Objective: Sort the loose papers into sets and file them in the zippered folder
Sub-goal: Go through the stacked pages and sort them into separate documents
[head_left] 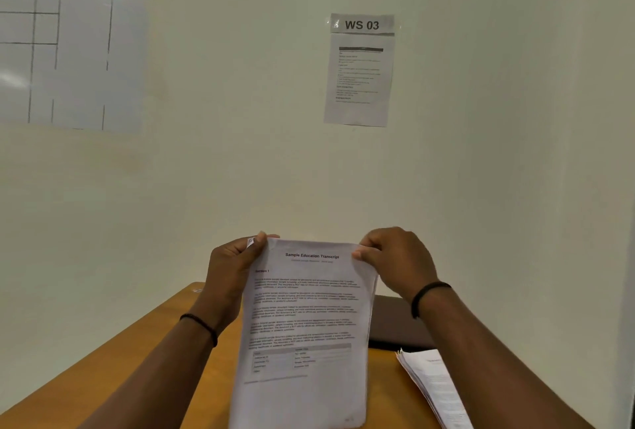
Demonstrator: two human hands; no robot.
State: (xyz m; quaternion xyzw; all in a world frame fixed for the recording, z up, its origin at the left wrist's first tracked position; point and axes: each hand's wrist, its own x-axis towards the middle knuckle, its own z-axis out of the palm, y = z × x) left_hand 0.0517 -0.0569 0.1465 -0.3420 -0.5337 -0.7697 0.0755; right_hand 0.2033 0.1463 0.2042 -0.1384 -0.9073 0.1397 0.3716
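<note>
Two hands: left hand (231, 269) and right hand (398, 262), each pinching a top corner of one held sheaf of papers (305, 329); sheet count in it can't be told, top page titled "Sample Education Transcript". One more stack of loose papers (433, 385) lying on the table at right, sheets too many and too thin to count. One dark folder (395, 322) flat behind it. One wooden table (113, 373). Two black wristbands, one on the left wrist (201, 325), one on the right wrist (427, 294). On the wall: one "WS 03" label (362, 24), one printed sheet (359, 81) under it, one whiteboard (68, 37) at left.
</note>
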